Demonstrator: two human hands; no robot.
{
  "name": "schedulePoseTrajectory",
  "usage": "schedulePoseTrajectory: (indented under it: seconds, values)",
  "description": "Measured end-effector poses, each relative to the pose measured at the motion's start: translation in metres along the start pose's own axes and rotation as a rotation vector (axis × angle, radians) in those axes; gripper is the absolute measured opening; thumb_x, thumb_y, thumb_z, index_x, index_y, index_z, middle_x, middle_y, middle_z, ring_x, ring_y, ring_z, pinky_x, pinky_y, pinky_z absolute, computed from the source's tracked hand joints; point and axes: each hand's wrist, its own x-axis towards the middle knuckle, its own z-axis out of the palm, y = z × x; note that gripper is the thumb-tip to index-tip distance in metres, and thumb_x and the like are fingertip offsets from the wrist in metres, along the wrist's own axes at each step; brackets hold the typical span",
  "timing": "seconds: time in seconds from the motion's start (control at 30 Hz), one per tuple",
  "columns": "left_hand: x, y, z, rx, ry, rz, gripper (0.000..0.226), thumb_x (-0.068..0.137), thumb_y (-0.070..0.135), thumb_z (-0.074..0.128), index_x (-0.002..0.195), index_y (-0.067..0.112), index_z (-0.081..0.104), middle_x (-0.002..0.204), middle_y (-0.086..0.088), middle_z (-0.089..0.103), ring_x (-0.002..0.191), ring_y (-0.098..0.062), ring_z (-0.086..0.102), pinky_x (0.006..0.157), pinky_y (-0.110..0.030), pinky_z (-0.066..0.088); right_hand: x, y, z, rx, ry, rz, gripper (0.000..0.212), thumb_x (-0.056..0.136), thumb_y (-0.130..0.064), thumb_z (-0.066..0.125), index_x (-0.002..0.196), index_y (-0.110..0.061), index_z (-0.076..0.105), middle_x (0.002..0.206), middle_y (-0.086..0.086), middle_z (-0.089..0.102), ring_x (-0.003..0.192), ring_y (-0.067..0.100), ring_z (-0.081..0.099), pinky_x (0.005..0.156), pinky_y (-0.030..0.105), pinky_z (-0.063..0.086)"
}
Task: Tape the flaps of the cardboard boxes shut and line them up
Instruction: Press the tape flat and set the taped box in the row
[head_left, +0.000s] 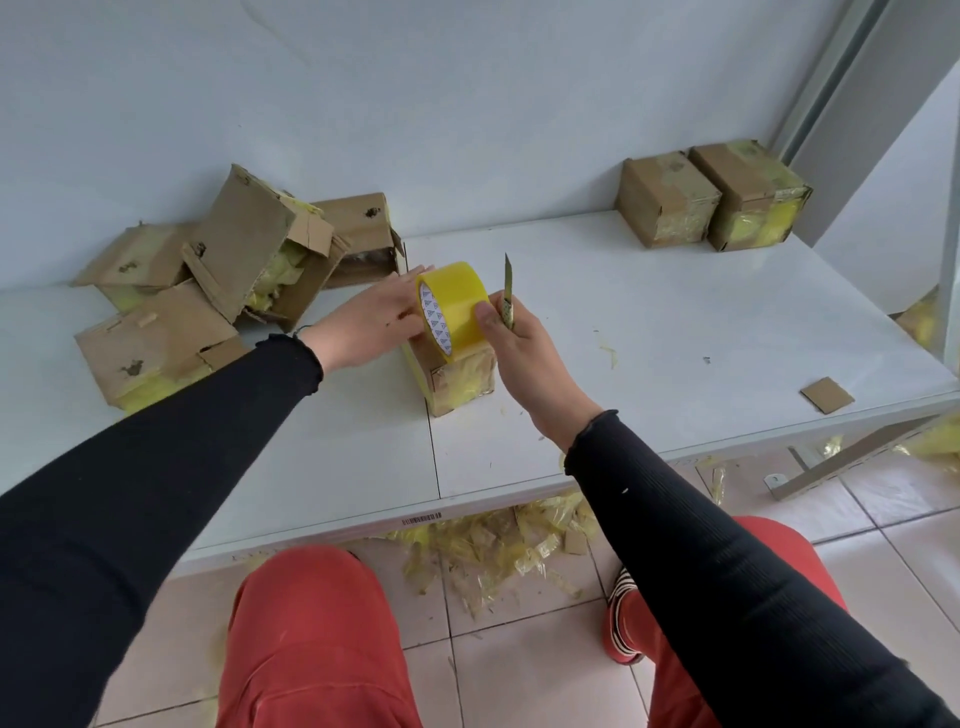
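A small cardboard box (462, 379) stands at the middle of the white table (649, 332), its sides wrapped in yellow tape. On its top rests a roll of yellow tape (454, 306). My right hand (514, 338) grips the roll with the thumb on its band and also holds a small cutter knife (508, 293), blade pointing up. My left hand (379, 312) lies flat with straight fingers against the roll's left face and the box top. Two taped boxes (711, 195) stand side by side at the back right.
Several untaped boxes (228, 265) with loose flaps lie heaped at the back left against the wall. A cardboard scrap (827, 395) lies near the table's right front edge. Yellow tape scraps (498, 545) litter the tiled floor under the table.
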Motion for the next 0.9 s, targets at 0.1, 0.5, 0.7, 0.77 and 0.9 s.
schedulePoseTrajectory:
  seconds: [0.1, 0.5, 0.7, 0.77, 0.9]
  values:
    - [0.0, -0.002, -0.009, 0.188, -0.121, 0.085, 0.061, 0.096, 0.053, 0.044, 0.152, 0.029, 0.041, 0.163, -0.002, 0.032, 0.151, -0.024, 0.022, 0.125, -0.04, 0.019, 0.002, 0.005, 0.002, 0.01, -0.009, -0.024, 0.028, 0.111, -0.027, 0.043, 0.084, -0.019, 0.045, 0.082, 0.0, 0.041, 0.078, 0.017, 0.037, 0.071, 0.035, 0.032]
    - [0.0, -0.011, 0.0, 0.409, -0.176, 0.05, 0.119, 0.068, 0.104, 0.039, 0.158, 0.028, 0.027, 0.172, -0.003, -0.02, 0.154, -0.011, -0.028, 0.129, -0.038, -0.005, -0.025, 0.016, -0.012, -0.103, -0.099, -0.146, 0.022, 0.111, -0.022, 0.042, 0.106, -0.008, 0.058, 0.095, -0.001, 0.066, 0.09, 0.023, 0.059, 0.087, 0.041, 0.047]
    - [-0.004, -0.002, 0.005, 0.385, -0.193, 0.041, 0.092, 0.078, 0.095, 0.036, 0.151, 0.066, -0.013, 0.168, -0.004, -0.027, 0.151, -0.017, -0.035, 0.12, -0.035, -0.018, -0.075, 0.05, -0.025, -0.377, -0.137, -0.026, 0.028, 0.111, -0.034, 0.039, 0.088, -0.018, 0.042, 0.077, 0.0, 0.051, 0.07, 0.018, 0.045, 0.067, 0.04, 0.038]
    - [-0.009, 0.0, 0.013, 0.395, -0.158, 0.047, 0.085, 0.083, 0.088, 0.033, 0.152, 0.066, -0.012, 0.169, -0.006, -0.025, 0.153, -0.023, -0.033, 0.124, -0.042, -0.016, -0.077, 0.055, -0.021, -0.427, -0.149, 0.032, 0.03, 0.111, -0.034, 0.038, 0.088, -0.015, 0.039, 0.077, 0.004, 0.05, 0.071, 0.021, 0.045, 0.067, 0.041, 0.037]
    - [-0.021, 0.01, 0.031, 0.335, -0.056, -0.014, 0.086, 0.085, 0.079, 0.045, 0.153, 0.066, -0.006, 0.171, -0.006, -0.02, 0.154, -0.021, -0.03, 0.127, -0.046, -0.008, -0.066, 0.056, -0.017, -0.464, -0.174, 0.059, 0.03, 0.111, -0.032, 0.038, 0.086, -0.015, 0.036, 0.073, -0.001, 0.042, 0.068, 0.018, 0.038, 0.066, 0.039, 0.031]
